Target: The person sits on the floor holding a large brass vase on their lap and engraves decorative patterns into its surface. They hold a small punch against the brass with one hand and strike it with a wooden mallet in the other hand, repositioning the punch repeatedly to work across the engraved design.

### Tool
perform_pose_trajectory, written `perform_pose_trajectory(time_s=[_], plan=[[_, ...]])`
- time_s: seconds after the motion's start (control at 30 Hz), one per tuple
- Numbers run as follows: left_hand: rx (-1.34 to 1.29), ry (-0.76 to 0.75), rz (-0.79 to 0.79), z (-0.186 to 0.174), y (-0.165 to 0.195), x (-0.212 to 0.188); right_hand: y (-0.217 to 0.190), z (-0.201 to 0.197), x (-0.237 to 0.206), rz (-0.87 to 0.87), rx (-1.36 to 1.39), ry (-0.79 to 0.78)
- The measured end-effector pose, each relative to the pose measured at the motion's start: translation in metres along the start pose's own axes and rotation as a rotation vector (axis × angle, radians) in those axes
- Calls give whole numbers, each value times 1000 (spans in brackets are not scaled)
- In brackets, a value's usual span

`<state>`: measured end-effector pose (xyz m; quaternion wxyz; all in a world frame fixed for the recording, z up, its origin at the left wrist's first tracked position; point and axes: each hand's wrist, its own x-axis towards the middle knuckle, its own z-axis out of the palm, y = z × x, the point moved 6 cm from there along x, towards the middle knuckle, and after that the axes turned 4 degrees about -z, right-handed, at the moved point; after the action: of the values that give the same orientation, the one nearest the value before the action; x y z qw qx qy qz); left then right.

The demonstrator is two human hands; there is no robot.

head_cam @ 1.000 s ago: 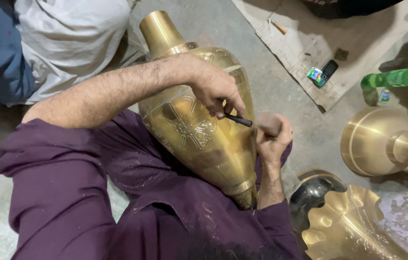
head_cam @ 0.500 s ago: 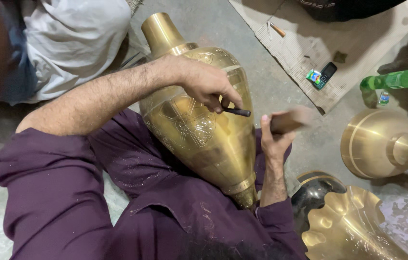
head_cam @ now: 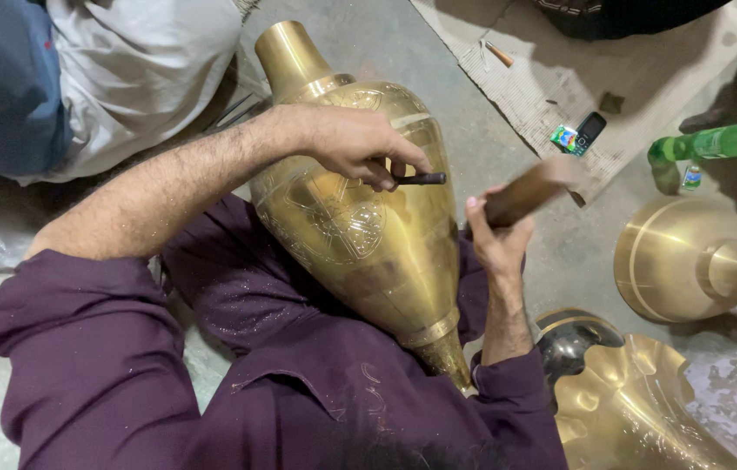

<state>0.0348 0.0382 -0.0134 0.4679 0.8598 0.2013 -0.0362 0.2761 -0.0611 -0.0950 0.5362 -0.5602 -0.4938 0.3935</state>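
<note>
Here the brass vase (head_cam: 368,235) lies steadied across the person's lap; left hand (head_cam: 360,144) fingers pinch a chisel (head_cam: 421,178) against it, right hand (head_cam: 499,239) beside grips a wooden mallet (head_cam: 529,191).

Engraved brass vase (head_cam: 368,235) across lap

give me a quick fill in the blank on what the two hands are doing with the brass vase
1. The left hand presses a dark ____ against the brass vase.
2. The right hand holds a wooden ____.
3. The vase lies across the person's ____.
4. A green ____ lies on the floor, top right.

Missing words: chisel; mallet; lap; bottle
</note>
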Motion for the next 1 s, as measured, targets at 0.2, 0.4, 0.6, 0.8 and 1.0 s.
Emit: perform_pose_trajectory(time_s=[0.2,0.4,0.6,0.8,1.0], plan=[[-61,84,-26,1,-3,-8,-10,-10,15,-42,-27,-17],[-21,222,40,-1,-5,-16,-18,-10,33,-194,-223,-106],[-100,287,20,4,-8,-27,-20,-8,52,-118,-364,-190],[-95,397,-33,9,-10,-37,-56,6,65,-462,-709,-336],[-115,499,-83,12,-8,-50,-72,19,79,-569,-900,-470]])
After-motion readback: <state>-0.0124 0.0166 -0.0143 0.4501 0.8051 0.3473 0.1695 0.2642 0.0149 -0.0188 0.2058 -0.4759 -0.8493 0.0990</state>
